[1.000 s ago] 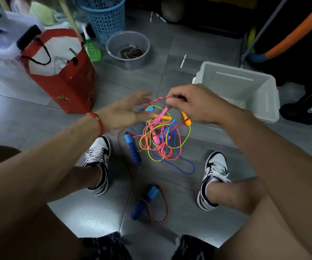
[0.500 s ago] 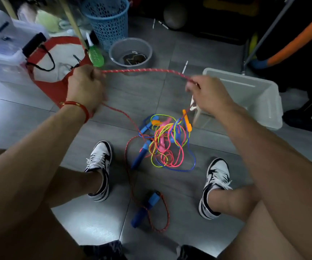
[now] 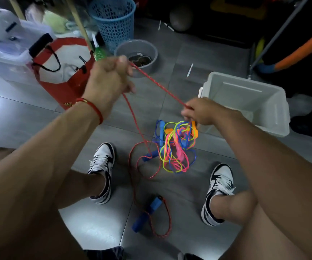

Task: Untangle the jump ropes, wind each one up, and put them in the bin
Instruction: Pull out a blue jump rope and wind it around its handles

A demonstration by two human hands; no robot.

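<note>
Left hand [image 3: 110,79], red string bracelet [image 3: 93,106] at the wrist, raised over the floor with fingers curled tight round the red braided jump rope [image 3: 159,85]. Right hand [image 3: 200,111] lower and nearer the bin, fingertips pinching the same rope just above the tangle. Rope taut and straight between the two hands, slanting down from left hand to right. From under the left hand, a slack length dropping to the grey tiled floor [image 3: 38,132], looping once beside the tangle, then running on to a blue foam handle [image 3: 147,212] between the two sneakers; a second blue handle [image 3: 151,153] at the tangle's left edge (partly under the cords).

Tangle of jump ropes [image 3: 176,147] on the floor, right under the right hand: pink, yellow-green and blue cords knotted together, with orange handles [image 3: 195,129] and a pink handle poking out. Touching the floor, not in the bin.

White plastic bin [image 3: 275,109] just beyond the right hand, open side up, nothing of the ropes inside that can be made out.

Further back: red paper gift bag [image 3: 57,87], grey bowl [image 3: 125,51], blue mesh basket [image 3: 114,19], clear storage box [image 3: 3,51]. Black-and-white sneakers [image 3: 102,171] either side of the ropes.
</note>
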